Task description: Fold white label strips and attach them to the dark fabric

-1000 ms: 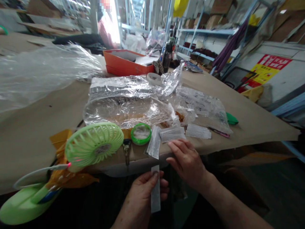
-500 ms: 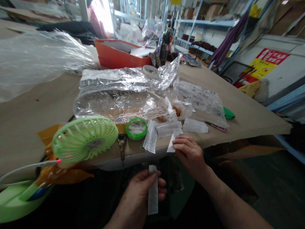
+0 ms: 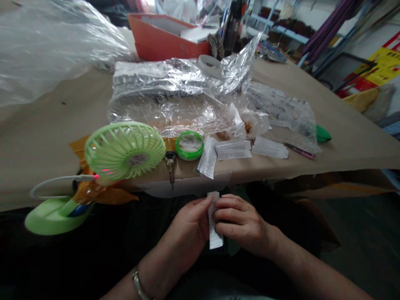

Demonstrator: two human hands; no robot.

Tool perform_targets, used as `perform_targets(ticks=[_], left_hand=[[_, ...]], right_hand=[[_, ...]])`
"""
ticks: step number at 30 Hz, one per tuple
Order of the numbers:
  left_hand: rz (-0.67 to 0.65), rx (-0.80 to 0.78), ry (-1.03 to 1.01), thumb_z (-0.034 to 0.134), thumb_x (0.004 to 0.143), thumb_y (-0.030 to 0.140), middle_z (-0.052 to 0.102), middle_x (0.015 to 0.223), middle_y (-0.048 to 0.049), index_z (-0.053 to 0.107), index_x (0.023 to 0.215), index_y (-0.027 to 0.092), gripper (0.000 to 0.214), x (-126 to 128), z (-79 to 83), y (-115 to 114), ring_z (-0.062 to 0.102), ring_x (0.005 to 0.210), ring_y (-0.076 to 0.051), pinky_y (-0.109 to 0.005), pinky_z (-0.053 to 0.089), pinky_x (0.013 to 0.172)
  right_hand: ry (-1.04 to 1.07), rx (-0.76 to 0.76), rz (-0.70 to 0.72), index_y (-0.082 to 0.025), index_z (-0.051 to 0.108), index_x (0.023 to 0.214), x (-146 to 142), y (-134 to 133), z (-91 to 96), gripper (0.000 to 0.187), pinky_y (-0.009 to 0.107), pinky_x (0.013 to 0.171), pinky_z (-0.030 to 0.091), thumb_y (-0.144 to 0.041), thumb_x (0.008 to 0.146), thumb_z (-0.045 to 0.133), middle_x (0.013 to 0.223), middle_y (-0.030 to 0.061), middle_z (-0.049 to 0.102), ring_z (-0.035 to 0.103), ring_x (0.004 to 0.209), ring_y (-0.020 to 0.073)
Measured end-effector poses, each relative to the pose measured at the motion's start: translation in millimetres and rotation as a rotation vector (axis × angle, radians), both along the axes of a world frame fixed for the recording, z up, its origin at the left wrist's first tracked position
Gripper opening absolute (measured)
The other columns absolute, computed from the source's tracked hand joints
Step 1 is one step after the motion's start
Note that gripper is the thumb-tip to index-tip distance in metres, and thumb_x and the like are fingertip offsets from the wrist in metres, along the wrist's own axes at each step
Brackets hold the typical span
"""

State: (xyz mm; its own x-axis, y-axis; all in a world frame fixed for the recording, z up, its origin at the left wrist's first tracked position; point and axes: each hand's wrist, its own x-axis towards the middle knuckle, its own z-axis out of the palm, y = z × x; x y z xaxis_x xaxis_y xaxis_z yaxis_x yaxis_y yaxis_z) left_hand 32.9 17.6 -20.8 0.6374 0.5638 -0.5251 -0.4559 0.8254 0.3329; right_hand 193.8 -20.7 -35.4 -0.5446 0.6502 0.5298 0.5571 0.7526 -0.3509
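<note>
Far left: a pale green plastic desk fan [image 3: 125, 150] stands at the near edge of the brown paper-covered table [image 3: 46, 133]. Right of it lies a round green-rimmed tin [image 3: 189, 145]. Below the table edge, the left hand [image 3: 187, 231] is closed, thumb and fingers pinching a narrow white printed paper strip [image 3: 215, 237]. The strip stands upright between both hands, off the table. The right hand [image 3: 242, 223] grips the same strip from the opposite side, fingers closed. Further back, small stacks of white printed labels [image 3: 234, 150] lie beside crumpled clear plastic bags [image 3: 175, 100].
</note>
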Motion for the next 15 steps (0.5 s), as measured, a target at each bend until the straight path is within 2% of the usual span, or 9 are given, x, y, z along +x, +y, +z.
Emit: perform_targets(ticks=[4, 8, 10, 13, 15], left_hand=[[-0.039, 0.021, 0.036, 0.073, 0.069, 0.014, 0.066, 0.065, -0.0036, 0.070, 0.076, 0.008, 0.010, 2, -1.2, -3, 0.058, 0.052, -0.008, -0.016, 0.040, 0.046], [-0.057, 0.015, 0.126, 0.077, 0.065, 0.019, 0.070, 0.068, -0.0063, 0.071, 0.080, 0.009, 0.018, 1, -1.1, -5, 0.062, 0.056, -0.012, -0.019, 0.047, 0.052], [-0.099, 0.014, 0.189, 0.078, 0.066, 0.024, 0.072, 0.070, -0.0088, 0.071, 0.082, 0.010, 0.022, -1, -2.4, -6, 0.065, 0.058, -0.015, -0.025, 0.052, 0.058], [-0.103, -0.008, 0.318, 0.080, 0.063, 0.024, 0.074, 0.070, -0.0100, 0.071, 0.080, 0.011, 0.023, -2, -4.9, -4, 0.068, 0.062, -0.019, -0.030, 0.055, 0.062], [-0.111, -0.017, 0.345, 0.081, 0.063, 0.024, 0.075, 0.072, -0.0106, 0.071, 0.080, 0.011, 0.023, -2, -5.4, -4, 0.069, 0.064, -0.020, -0.031, 0.055, 0.063]], right_hand=[[0.003, -0.005, -0.005, -0.015, 0.064, 0.080, -4, -4, 5.1, 0.016, 0.036, 0.096, 0.047, -0.009, 0.088, 0.052, 0.087, 0.0046, 0.068, 0.055, 0.107, 0.0199], [0.007, 0.025, -0.057, -0.015, 0.064, 0.096, 7, -5, 14.1, 0.012, 0.034, 0.092, 0.050, -0.015, 0.086, 0.058, 0.092, 0.0053, 0.069, 0.055, 0.105, 0.0200], [-0.010, 0.065, -0.214, -0.015, 0.059, 0.109, 27, 1, 16.2, 0.022, 0.038, 0.092, 0.051, -0.019, 0.087, 0.057, 0.099, 0.0074, 0.067, 0.055, 0.106, 0.0210], [-0.127, 0.108, -0.659, -0.014, 0.047, 0.128, 66, 14, 16.4, 0.043, 0.049, 0.094, 0.047, -0.030, 0.089, 0.054, 0.116, 0.0150, 0.060, 0.049, 0.116, 0.0282], [-0.272, 0.096, -0.851, -0.010, 0.043, 0.133, 88, 23, 15.0, 0.060, 0.056, 0.096, 0.042, -0.042, 0.084, 0.058, 0.125, 0.0198, 0.054, 0.044, 0.120, 0.0349]])
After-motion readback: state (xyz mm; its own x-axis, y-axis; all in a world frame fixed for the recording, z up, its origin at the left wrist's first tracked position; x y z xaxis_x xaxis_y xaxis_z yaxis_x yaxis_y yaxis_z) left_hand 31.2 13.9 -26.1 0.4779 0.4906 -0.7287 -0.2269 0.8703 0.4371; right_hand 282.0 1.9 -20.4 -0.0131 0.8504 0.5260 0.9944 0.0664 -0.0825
